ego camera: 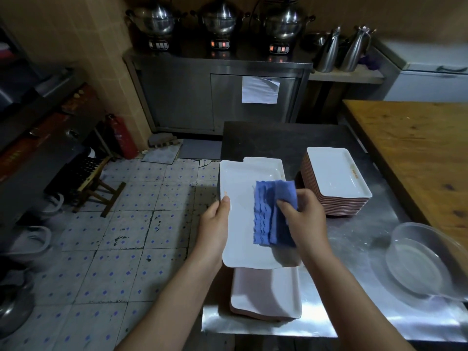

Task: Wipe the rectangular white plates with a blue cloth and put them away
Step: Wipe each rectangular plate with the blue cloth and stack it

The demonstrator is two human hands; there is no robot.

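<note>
Grips a white plate (pixel 240 239) by its left edge with the left hand (pixel 215 219), thumb over the rim, above the steel table (pixel 354 274). Presses a folded blue cloth (pixel 273 214), clutched in the right hand (pixel 304 214), onto its face, near a tall plate stack (pixel 336 178).

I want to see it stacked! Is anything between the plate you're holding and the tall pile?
Nothing visible. Only a strip of steel table separates the held plate from the tall stack on its right; the right hand holds the blue cloth on the plate.
</note>
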